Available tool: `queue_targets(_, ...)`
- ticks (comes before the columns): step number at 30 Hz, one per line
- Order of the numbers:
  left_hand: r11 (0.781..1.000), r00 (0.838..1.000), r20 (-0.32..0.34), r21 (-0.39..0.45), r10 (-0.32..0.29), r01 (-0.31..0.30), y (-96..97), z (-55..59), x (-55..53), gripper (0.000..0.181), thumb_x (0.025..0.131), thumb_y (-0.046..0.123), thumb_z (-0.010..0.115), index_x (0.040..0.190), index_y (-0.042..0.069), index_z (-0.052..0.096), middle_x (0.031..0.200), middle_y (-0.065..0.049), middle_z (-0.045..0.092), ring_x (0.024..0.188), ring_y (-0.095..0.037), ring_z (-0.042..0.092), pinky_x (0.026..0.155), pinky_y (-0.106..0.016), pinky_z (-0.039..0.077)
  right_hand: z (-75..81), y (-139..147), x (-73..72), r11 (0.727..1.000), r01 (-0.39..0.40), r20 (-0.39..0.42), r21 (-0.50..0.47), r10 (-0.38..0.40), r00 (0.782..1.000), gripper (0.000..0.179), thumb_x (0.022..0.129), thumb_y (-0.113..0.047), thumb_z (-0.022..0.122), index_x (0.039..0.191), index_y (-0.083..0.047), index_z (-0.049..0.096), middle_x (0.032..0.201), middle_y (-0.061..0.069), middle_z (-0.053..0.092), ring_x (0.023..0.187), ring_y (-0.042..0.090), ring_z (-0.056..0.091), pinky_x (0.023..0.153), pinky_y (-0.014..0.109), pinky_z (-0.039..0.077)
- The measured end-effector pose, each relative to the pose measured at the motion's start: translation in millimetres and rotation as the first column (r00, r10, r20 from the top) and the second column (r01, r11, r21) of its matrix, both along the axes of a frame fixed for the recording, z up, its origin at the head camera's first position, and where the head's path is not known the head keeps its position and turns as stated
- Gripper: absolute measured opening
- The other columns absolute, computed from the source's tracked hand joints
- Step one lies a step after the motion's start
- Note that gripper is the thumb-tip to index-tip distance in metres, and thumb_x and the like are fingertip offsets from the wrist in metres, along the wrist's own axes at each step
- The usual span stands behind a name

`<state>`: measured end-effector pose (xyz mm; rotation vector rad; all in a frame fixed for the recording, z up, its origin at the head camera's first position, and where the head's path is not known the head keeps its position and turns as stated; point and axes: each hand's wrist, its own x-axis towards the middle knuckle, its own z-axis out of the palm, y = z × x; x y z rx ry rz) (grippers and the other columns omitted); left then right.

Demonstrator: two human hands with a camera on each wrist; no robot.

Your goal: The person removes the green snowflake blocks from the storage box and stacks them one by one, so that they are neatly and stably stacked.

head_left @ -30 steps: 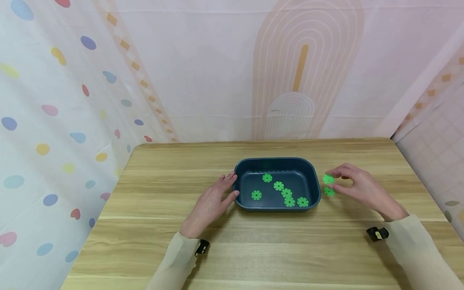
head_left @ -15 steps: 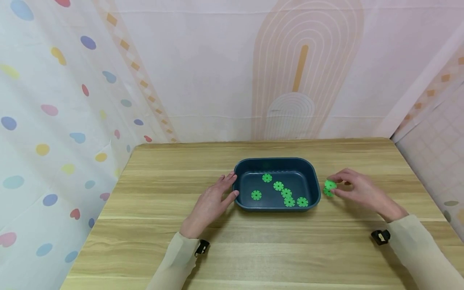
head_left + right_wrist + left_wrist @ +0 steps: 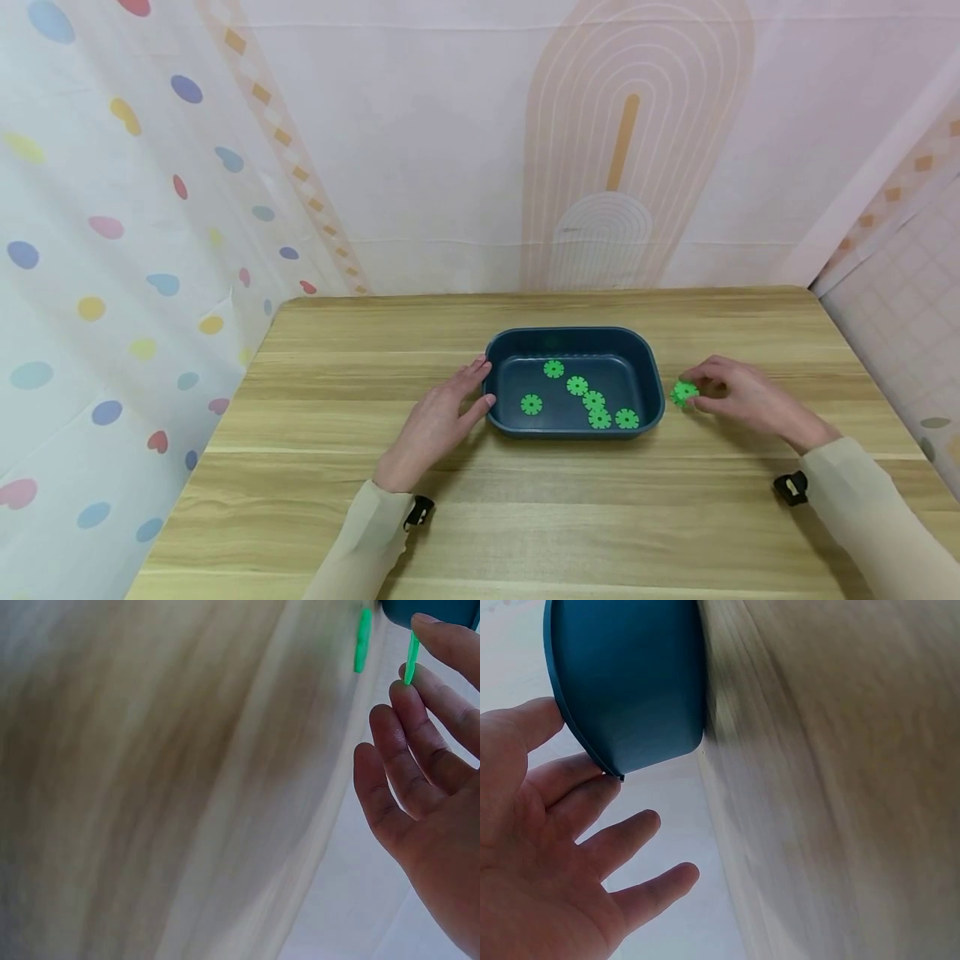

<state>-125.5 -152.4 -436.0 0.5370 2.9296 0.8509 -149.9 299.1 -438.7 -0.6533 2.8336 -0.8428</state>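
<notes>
The right hand (image 3: 738,396), just to the right of the basin, pinches a green notched disc (image 3: 412,658) between thumb and fingertips, its other fingers loosely bent. That disc sits on the side of the hand nearest the basin, above a second green disc (image 3: 362,641) on the table (image 3: 480,508); the right wrist view shows the two apart. The left hand (image 3: 433,421), fingers spread, touches the left rim of the basin (image 3: 558,423). Six more green discs (image 3: 577,385) lie inside the basin.
</notes>
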Motion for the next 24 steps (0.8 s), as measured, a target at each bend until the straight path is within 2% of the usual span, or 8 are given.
queue_targets(10,1.000,1.000,0.012,0.000,0.003,-0.003,-0.1,0.3,-0.3,0.057,0.108,0.040,0.056,0.158,0.017,0.044,0.165,0.003,0.035,0.152,-0.028,0.034,0.119,-0.055,0.034,-3.8,1.5,-4.8,1.000,-0.011,0.042,0.008,0.011,0.999,0.034,0.093,-0.019,0.079,0.120,0.000,0.072,0.108,0.002,0.069,0.093,0.016,0.063,0.080,0.029,0.056)
queue_targets(24,1.000,1.000,0.019,-0.001,0.004,-0.004,0.0,0.5,-0.3,0.057,0.108,0.039,0.056,0.158,0.016,0.044,0.165,0.003,0.035,0.152,-0.028,0.032,0.120,-0.054,0.033,-3.9,-0.9,-7.1,0.999,-0.035,0.080,0.019,0.034,0.996,0.032,0.094,-0.018,0.078,0.120,-0.001,0.072,0.108,0.001,0.068,0.093,0.014,0.060,0.080,0.030,0.055)
